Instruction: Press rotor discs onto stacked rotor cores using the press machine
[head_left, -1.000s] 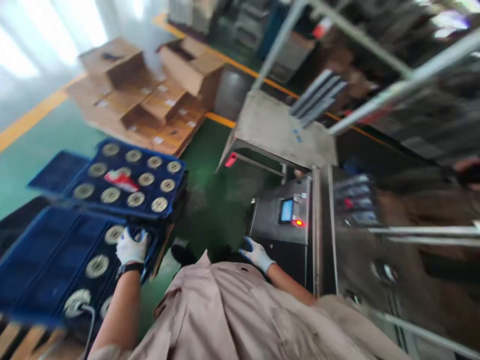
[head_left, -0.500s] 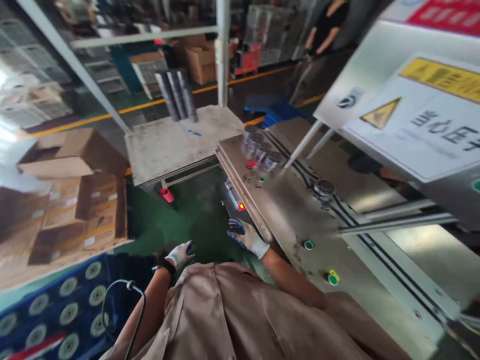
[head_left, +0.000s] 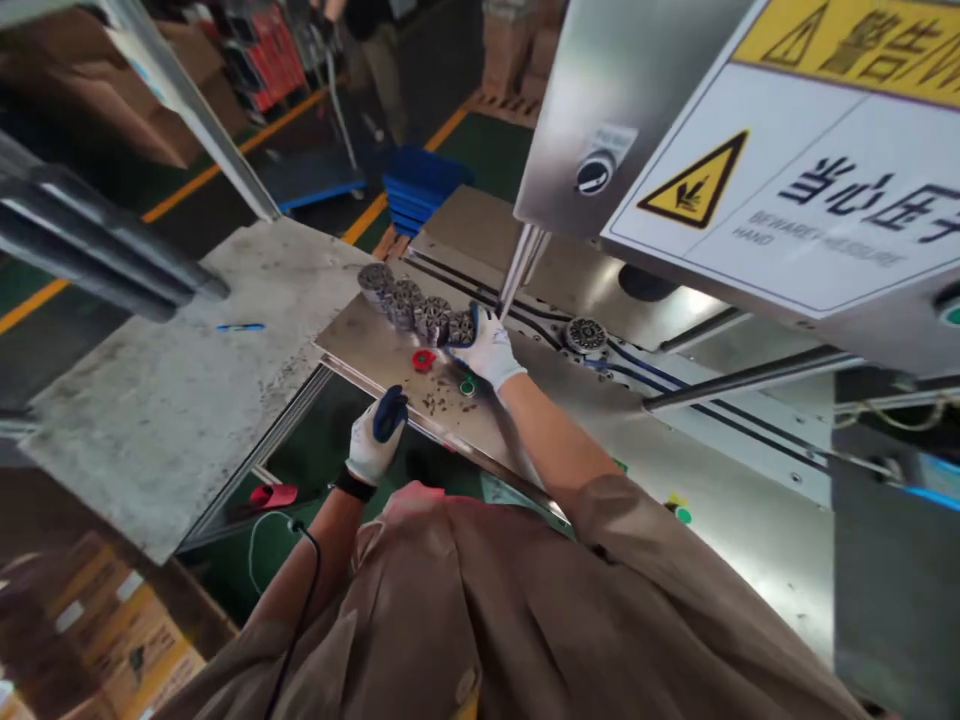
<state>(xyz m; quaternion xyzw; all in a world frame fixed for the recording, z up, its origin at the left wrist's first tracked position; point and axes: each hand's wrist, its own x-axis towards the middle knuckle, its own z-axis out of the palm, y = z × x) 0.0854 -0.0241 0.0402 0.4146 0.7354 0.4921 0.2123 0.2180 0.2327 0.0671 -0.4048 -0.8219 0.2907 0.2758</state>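
My right hand (head_left: 487, 348), in a white glove with dark blue fingertips, is wrapped round the nearest of several round metal parts (head_left: 433, 318) standing in a row on the steel machine table (head_left: 577, 430). My left hand (head_left: 376, 435), gloved alike, hovers by the table's front edge; its fingers are curled, and whether they hold anything is hidden. A red button (head_left: 424, 360) and a green button (head_left: 467, 386) sit just in front of the row, with small dark chips beside them. Another round metal part (head_left: 586, 336) rests on the conveyor track.
A grey side table (head_left: 172, 400) at left bears dark tubes (head_left: 97, 230) and a blue pen (head_left: 240, 327). A warning-sign panel (head_left: 795, 190) overhangs the right side, with metal posts below. Blue pallets (head_left: 424, 190) and a person (head_left: 367, 60) are beyond.
The view has turned right and come closer to the machine. My right hand has reached forward from the table's edge and closed on a metal part. My left hand has risen, its fingers now curled.
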